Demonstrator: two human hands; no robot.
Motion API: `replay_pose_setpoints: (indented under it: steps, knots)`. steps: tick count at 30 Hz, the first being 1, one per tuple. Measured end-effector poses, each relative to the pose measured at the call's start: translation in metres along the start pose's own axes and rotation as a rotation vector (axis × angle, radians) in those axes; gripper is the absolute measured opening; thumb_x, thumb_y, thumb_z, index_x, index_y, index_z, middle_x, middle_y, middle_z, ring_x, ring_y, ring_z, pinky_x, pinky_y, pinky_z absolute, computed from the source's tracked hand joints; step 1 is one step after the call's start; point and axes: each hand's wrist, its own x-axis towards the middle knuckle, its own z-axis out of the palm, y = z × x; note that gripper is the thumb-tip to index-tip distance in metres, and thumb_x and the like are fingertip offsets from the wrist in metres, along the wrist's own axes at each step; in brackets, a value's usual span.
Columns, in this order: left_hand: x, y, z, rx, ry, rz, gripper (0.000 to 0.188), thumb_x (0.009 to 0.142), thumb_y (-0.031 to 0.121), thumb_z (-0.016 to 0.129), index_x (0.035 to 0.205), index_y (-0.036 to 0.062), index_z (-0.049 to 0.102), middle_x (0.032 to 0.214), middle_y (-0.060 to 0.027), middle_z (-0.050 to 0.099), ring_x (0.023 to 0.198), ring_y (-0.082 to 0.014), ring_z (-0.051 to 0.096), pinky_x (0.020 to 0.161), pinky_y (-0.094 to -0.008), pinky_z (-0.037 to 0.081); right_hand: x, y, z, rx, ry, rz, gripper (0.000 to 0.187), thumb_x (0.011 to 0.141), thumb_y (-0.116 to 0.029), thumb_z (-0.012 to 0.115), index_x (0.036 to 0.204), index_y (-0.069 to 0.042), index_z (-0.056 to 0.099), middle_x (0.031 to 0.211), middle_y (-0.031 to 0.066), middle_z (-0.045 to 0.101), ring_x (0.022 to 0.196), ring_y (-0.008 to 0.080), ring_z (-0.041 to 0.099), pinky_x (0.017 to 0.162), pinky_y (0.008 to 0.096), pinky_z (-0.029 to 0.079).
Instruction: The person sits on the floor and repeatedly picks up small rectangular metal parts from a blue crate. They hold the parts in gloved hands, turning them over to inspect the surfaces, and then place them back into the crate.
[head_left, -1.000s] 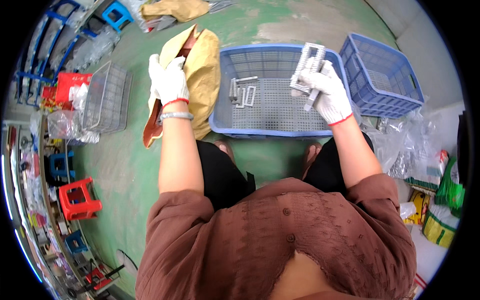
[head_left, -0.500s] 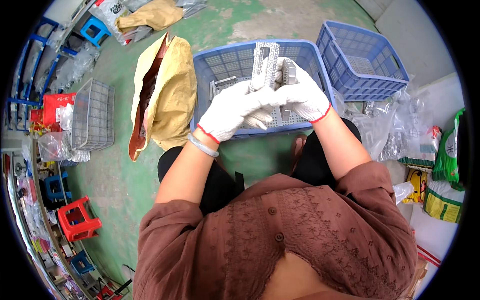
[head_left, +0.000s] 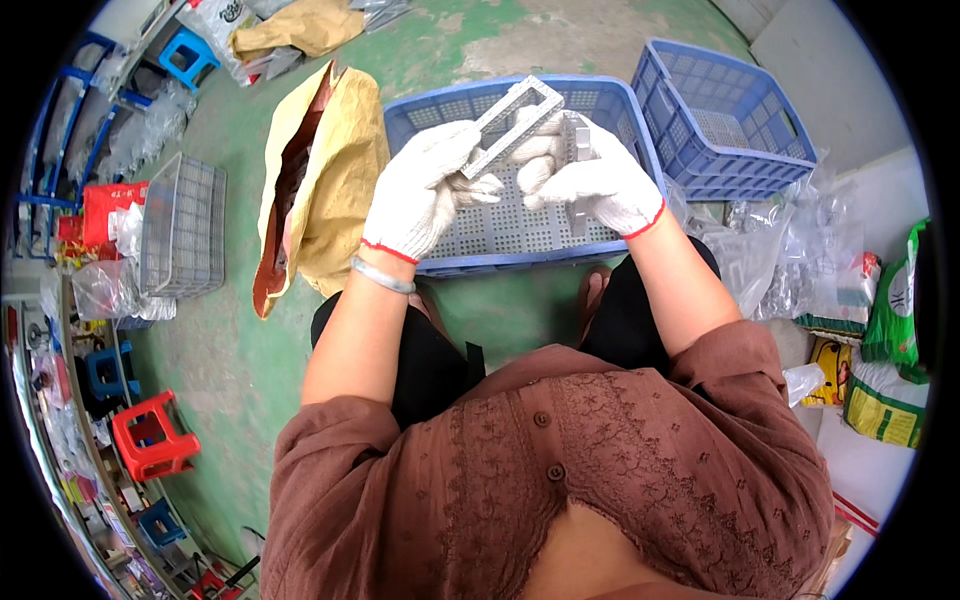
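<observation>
Both my hands wear white knit gloves with red cuffs, held above a blue perforated plastic crate (head_left: 540,262). My left hand (head_left: 412,190) is closed on one end of a grey rectangular frame (head_left: 518,140), which tilts up to the right, its long opening showing. In my right hand (head_left: 608,185) a narrow grey ribbed piece (head_left: 577,148) stands upright between thumb and fingers. The right fingertips are close to the frame; whether they touch it I cannot tell. The gloves partly cover both pieces.
An open yellow sack (head_left: 340,180) leans left of the crate. A second blue crate (head_left: 725,130) stands at the right, beside clear plastic bags (head_left: 790,250). Further left are a grey crate (head_left: 185,228) and a red stool (head_left: 155,437).
My left hand has moved left, away from the right one. The grey frame has swung from upright to a slant and is now apart from the ribbed piece.
</observation>
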Motion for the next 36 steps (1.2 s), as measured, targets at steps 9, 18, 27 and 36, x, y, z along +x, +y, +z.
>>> replay_pose_setpoints:
  steps: [9,18,27,36]
  knots:
    - [-0.009,0.004,0.014,0.557,0.103,0.369,0.05,0.091,-0.001,0.065,0.139,-0.0006,0.051,0.107,-0.0123,0.066,0.088,-0.0143,0.064,0.076,-0.0273,0.054,-0.001,-0.01,-0.009,0.004,0.127,-0.011,0.049,0.082,-0.006,0.069,0.126,0.005,0.053,0.106,0.0186,0.068,0.088,0.0239,0.072,0.076,0.0356,0.062]
    - [-0.006,-0.003,0.012,0.598,0.006,0.499,0.069,0.085,-0.011,0.066,0.147,0.0012,0.04,0.105,-0.0145,0.065,0.089,-0.0164,0.063,0.079,-0.0287,0.054,0.003,0.005,-0.012,0.125,0.17,-0.124,0.048,0.083,-0.001,0.067,0.129,0.003,0.051,0.115,0.0196,0.064,0.1,0.0327,0.07,0.086,0.0497,0.059]
    - [-0.002,-0.008,0.002,0.548,-0.071,0.551,0.071,0.083,-0.012,0.065,0.148,0.0031,0.039,0.106,-0.0156,0.065,0.095,-0.02,0.065,0.086,-0.032,0.054,0.004,0.005,-0.011,0.122,0.198,-0.143,0.05,0.08,0.002,0.068,0.127,0.003,0.052,0.119,0.0191,0.063,0.105,0.0328,0.067,0.089,0.0502,0.059]
    - [-0.002,-0.007,0.003,0.532,-0.074,0.542,0.076,0.081,-0.013,0.068,0.149,0.0028,0.037,0.11,-0.0165,0.064,0.099,-0.0216,0.065,0.089,-0.0341,0.056,0.002,0.005,-0.013,0.113,0.172,-0.159,0.049,0.08,-0.001,0.069,0.126,0.003,0.054,0.12,0.0186,0.063,0.107,0.0316,0.066,0.09,0.0479,0.058]
